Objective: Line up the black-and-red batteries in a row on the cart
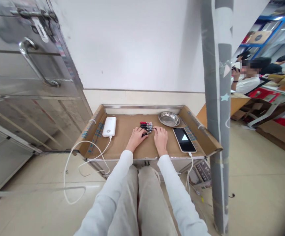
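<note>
Several markers lie side by side in a row on the cardboard-lined cart top, a red marker [146, 123] at the far end and black markers [145, 127] nearer to me. My left hand [136, 138] is at the left end of the row, its fingers closed on the nearest black marker [144, 134]. From the right, my right hand [160, 139] reaches the other end of the row with bent fingers, closed at the end of a black marker. The fingers partly cover the nearer markers.
A shiny metal bowl [169, 119] stands at the back right, with a phone [184, 140] on a white cable in front of it. On the left lies a white power bank [109, 127] with its cable looping over the edge. A wrapped pole [218, 114] rises right of the cart [142, 106]. People sit farther right.
</note>
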`<act>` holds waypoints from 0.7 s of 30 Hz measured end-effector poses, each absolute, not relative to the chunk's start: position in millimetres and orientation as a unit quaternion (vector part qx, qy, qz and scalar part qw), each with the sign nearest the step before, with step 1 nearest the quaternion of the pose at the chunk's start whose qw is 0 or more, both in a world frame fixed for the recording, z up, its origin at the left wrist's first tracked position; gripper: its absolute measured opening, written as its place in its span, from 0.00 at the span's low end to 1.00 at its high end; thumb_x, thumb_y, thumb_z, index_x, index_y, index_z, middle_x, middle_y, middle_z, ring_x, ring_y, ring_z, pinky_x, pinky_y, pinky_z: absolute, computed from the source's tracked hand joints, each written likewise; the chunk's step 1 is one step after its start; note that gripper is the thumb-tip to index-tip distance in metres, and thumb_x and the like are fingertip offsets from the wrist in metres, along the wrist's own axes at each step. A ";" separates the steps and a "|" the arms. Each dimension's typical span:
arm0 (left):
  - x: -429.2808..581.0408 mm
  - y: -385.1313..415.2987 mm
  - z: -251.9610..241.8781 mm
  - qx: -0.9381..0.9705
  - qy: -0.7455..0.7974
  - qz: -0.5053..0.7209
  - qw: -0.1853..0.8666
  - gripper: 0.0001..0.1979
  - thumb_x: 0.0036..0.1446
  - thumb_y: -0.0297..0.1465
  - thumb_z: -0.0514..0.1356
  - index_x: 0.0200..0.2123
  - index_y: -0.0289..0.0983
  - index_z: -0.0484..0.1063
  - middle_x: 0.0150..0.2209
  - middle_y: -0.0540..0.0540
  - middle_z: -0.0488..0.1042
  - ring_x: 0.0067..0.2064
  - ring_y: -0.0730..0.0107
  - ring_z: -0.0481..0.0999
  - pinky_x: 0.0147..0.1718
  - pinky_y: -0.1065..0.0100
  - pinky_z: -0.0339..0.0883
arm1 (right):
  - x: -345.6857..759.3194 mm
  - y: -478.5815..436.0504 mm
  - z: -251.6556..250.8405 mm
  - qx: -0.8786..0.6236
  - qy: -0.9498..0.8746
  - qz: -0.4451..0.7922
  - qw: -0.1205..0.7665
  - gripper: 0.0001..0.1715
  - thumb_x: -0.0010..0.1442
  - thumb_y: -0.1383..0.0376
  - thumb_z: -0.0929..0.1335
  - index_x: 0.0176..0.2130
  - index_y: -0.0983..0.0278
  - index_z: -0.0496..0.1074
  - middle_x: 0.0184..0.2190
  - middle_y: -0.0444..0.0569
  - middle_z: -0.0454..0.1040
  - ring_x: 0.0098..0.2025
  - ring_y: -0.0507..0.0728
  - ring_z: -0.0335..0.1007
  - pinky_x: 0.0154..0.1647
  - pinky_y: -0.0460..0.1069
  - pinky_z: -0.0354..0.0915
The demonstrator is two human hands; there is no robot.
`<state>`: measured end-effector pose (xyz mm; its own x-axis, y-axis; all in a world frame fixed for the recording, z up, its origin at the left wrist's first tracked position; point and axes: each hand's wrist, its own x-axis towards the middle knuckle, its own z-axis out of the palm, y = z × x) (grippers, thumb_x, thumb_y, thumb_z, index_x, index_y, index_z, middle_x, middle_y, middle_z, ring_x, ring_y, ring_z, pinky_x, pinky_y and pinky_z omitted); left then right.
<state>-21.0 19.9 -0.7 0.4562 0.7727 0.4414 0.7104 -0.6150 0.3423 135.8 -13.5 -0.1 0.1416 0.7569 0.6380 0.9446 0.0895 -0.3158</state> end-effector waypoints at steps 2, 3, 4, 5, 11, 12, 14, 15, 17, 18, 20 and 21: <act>-20.9 19.8 -1.5 0.856 0.430 0.281 0.052 0.08 0.58 0.37 0.57 0.38 0.40 0.70 0.39 0.47 0.71 0.43 0.61 0.65 0.44 0.60 0.59 | 136.2 -13.6 -1.3 -0.670 -0.636 -0.131 0.360 0.18 0.67 0.63 0.55 0.43 0.64 0.70 0.37 0.54 0.72 0.40 0.59 0.62 0.42 0.51 0.53; -20.9 20.1 -2.1 0.855 0.431 0.284 0.049 0.08 0.59 0.37 0.56 0.37 0.39 0.70 0.39 0.47 0.71 0.43 0.62 0.66 0.43 0.61 0.59 | 136.3 -13.5 -1.7 -0.675 -0.632 -0.131 0.357 0.18 0.67 0.63 0.54 0.42 0.64 0.70 0.36 0.54 0.72 0.39 0.59 0.63 0.42 0.51 0.53; -21.1 20.7 -2.7 0.851 0.436 0.291 0.044 0.09 0.60 0.37 0.56 0.38 0.39 0.69 0.39 0.46 0.70 0.43 0.63 0.66 0.43 0.62 0.59 | 136.3 -13.5 -1.9 -0.680 -0.629 -0.131 0.354 0.18 0.67 0.64 0.55 0.42 0.64 0.70 0.36 0.53 0.73 0.39 0.59 0.63 0.41 0.51 0.53; -21.3 21.4 -3.2 0.844 0.443 0.299 0.038 0.09 0.60 0.37 0.55 0.38 0.39 0.69 0.39 0.46 0.70 0.42 0.63 0.66 0.43 0.62 0.59 | 136.2 -13.5 -1.8 -0.682 -0.627 -0.129 0.353 0.18 0.67 0.64 0.55 0.42 0.64 0.70 0.36 0.53 0.73 0.38 0.59 0.63 0.41 0.51 0.53; -23.7 23.5 -1.0 0.824 0.449 0.345 0.031 0.08 0.62 0.35 0.53 0.40 0.38 0.68 0.38 0.45 0.70 0.40 0.64 0.68 0.41 0.62 0.61 | 135.7 -13.5 0.9 -0.656 -0.653 -0.102 0.366 0.18 0.67 0.64 0.55 0.41 0.64 0.71 0.36 0.53 0.75 0.38 0.57 0.67 0.41 0.50 0.56; -23.9 23.3 -0.4 0.825 0.444 0.348 0.033 0.08 0.61 0.35 0.53 0.40 0.38 0.68 0.38 0.45 0.70 0.40 0.64 0.68 0.41 0.62 0.61 | 135.4 -13.6 1.2 -0.652 -0.655 -0.098 0.369 0.18 0.67 0.65 0.55 0.41 0.64 0.71 0.36 0.53 0.75 0.39 0.57 0.68 0.42 0.51 0.57; -24.0 23.0 0.3 0.830 0.432 0.350 0.037 0.08 0.62 0.35 0.53 0.40 0.39 0.67 0.38 0.46 0.71 0.40 0.64 0.69 0.42 0.62 0.61 | 134.1 -14.1 2.1 -0.638 -0.665 -0.087 0.378 0.18 0.66 0.65 0.55 0.42 0.64 0.71 0.38 0.54 0.76 0.40 0.57 0.69 0.44 0.51 0.58; -24.0 22.9 0.4 0.832 0.427 0.352 0.038 0.08 0.62 0.35 0.53 0.40 0.39 0.67 0.38 0.46 0.71 0.40 0.64 0.69 0.42 0.62 0.61 | 132.9 -14.5 2.8 -0.625 -0.678 -0.078 0.380 0.18 0.66 0.66 0.55 0.44 0.64 0.70 0.39 0.54 0.76 0.41 0.57 0.70 0.45 0.51 0.59; -23.8 22.9 0.2 0.828 0.426 0.362 0.037 0.08 0.62 0.35 0.52 0.40 0.39 0.67 0.39 0.46 0.72 0.41 0.64 0.69 0.42 0.62 0.61 | 129.6 -15.5 4.9 -0.584 -0.715 -0.055 0.379 0.20 0.65 0.69 0.54 0.51 0.64 0.67 0.44 0.54 0.74 0.44 0.56 0.70 0.46 0.51 0.61; -23.7 23.1 0.1 0.821 0.432 0.370 0.033 0.08 0.62 0.35 0.52 0.41 0.39 0.66 0.39 0.46 0.72 0.41 0.64 0.69 0.42 0.62 0.61 | 127.7 -15.9 6.2 -0.561 -0.736 -0.044 0.376 0.23 0.64 0.70 0.54 0.55 0.63 0.63 0.48 0.53 0.73 0.47 0.56 0.69 0.48 0.51 0.61; -23.8 23.6 -0.2 0.797 0.462 0.388 0.011 0.09 0.63 0.35 0.51 0.41 0.38 0.66 0.39 0.45 0.72 0.41 0.63 0.69 0.41 0.62 0.61 | 124.7 -15.9 8.3 -0.525 -0.767 -0.028 0.368 0.29 0.62 0.73 0.54 0.61 0.61 0.54 0.54 0.51 0.68 0.53 0.54 0.65 0.51 0.51 0.61; -24.0 23.9 -0.4 0.782 0.483 0.394 -0.005 0.09 0.63 0.35 0.51 0.40 0.38 0.66 0.38 0.44 0.72 0.40 0.63 0.69 0.40 0.62 0.61 | 123.8 -15.5 8.8 -0.517 -0.774 -0.025 0.365 0.31 0.61 0.74 0.53 0.63 0.61 0.51 0.56 0.50 0.66 0.55 0.54 0.62 0.53 0.51 0.60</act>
